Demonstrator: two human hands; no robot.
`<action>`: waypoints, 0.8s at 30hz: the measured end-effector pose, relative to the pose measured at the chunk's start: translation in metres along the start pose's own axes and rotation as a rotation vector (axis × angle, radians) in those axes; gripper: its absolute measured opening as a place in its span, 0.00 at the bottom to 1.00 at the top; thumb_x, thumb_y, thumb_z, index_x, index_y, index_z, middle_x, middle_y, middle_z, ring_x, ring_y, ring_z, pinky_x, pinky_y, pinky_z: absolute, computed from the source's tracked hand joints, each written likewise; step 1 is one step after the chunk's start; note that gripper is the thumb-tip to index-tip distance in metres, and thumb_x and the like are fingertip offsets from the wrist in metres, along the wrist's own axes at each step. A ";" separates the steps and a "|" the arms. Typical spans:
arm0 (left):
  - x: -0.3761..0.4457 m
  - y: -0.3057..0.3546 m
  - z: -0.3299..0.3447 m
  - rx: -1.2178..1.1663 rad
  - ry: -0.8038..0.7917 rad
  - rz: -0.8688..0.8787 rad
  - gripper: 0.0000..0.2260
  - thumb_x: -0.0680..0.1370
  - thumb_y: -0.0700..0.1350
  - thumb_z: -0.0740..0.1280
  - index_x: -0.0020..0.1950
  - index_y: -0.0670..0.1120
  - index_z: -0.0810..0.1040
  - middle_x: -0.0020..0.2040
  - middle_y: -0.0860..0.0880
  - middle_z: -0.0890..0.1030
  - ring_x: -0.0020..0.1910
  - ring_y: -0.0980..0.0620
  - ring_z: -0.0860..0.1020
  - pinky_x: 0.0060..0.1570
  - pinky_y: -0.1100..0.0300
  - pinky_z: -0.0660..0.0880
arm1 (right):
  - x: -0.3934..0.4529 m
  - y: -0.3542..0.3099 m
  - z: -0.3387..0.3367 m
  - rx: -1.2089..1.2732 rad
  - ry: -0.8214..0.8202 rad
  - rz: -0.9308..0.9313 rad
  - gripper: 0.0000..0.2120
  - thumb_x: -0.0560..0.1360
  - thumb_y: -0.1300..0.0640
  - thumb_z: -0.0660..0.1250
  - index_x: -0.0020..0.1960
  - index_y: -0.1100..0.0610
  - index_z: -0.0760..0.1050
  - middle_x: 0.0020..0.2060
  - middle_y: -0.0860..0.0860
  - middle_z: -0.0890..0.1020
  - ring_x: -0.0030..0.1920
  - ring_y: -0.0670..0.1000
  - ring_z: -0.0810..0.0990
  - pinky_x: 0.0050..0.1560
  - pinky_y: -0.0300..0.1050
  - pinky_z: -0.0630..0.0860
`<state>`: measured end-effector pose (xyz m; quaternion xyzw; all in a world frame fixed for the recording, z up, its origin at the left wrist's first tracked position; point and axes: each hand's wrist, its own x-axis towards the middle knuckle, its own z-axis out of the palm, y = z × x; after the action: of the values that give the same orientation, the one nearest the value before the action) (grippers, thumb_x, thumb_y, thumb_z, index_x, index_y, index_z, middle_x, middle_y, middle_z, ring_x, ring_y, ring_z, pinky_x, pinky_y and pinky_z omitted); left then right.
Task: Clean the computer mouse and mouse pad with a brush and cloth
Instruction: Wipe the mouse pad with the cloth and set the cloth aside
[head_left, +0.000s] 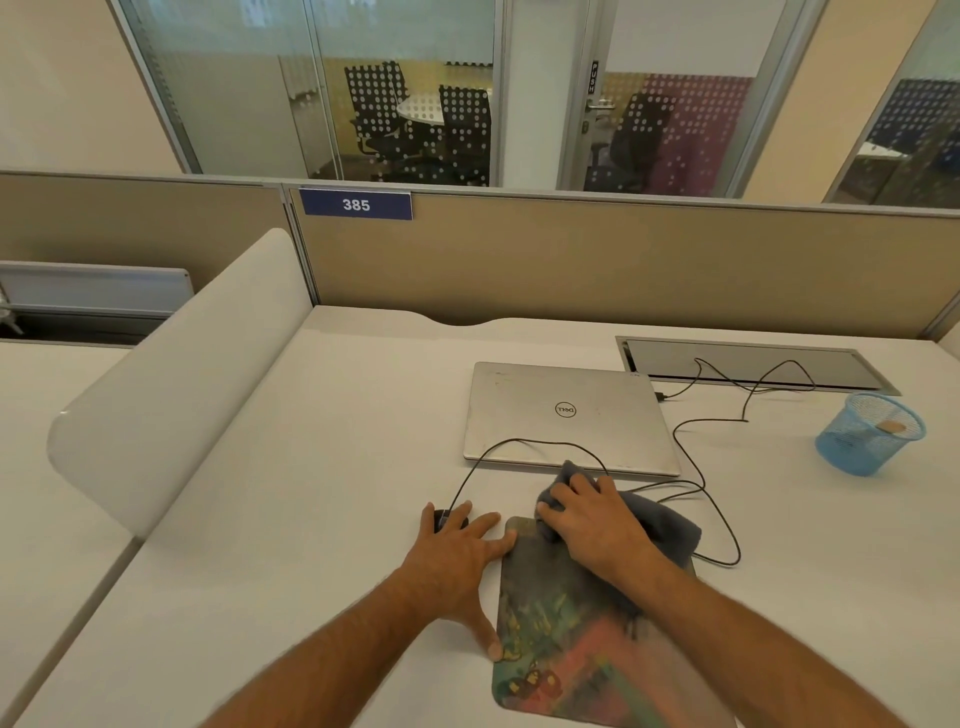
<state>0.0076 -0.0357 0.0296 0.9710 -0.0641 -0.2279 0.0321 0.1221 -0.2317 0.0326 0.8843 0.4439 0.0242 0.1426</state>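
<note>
A colourful mouse pad lies on the white desk near the front edge. My right hand presses a grey cloth onto the pad's far end, fingers curled into the fabric. My left hand lies flat with spread fingers on the desk, its thumb and one fingertip touching the pad's left edge. A black wired mouse sits just beyond my left fingers, mostly hidden by them. No brush is clearly visible.
A shut silver laptop lies behind the pad, with the mouse cable looping over it and to the right. A blue mesh cup stands at the right. A white divider bounds the desk's left side.
</note>
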 end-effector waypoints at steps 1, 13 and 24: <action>0.000 0.000 0.000 -0.004 -0.006 -0.002 0.58 0.59 0.75 0.72 0.79 0.61 0.43 0.82 0.51 0.46 0.79 0.42 0.39 0.71 0.32 0.35 | 0.003 0.003 -0.003 0.013 -0.010 0.019 0.19 0.79 0.55 0.59 0.70 0.50 0.67 0.66 0.53 0.71 0.65 0.58 0.66 0.61 0.59 0.63; 0.003 -0.002 0.005 0.007 0.002 -0.005 0.59 0.58 0.76 0.72 0.79 0.61 0.43 0.82 0.52 0.46 0.79 0.43 0.39 0.71 0.32 0.36 | 0.006 -0.005 -0.005 0.058 -0.029 0.027 0.21 0.78 0.56 0.60 0.70 0.47 0.67 0.66 0.51 0.71 0.66 0.57 0.66 0.61 0.59 0.63; 0.014 0.004 -0.018 0.144 0.110 0.127 0.25 0.81 0.64 0.56 0.75 0.55 0.68 0.80 0.59 0.57 0.80 0.47 0.43 0.72 0.33 0.39 | -0.072 -0.009 0.001 0.500 0.233 -0.166 0.22 0.66 0.62 0.74 0.56 0.45 0.83 0.55 0.46 0.84 0.55 0.52 0.82 0.51 0.53 0.77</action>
<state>0.0276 -0.0413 0.0399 0.9759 -0.1398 -0.1665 -0.0199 0.0720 -0.2840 0.0351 0.8440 0.5202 0.0038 -0.1305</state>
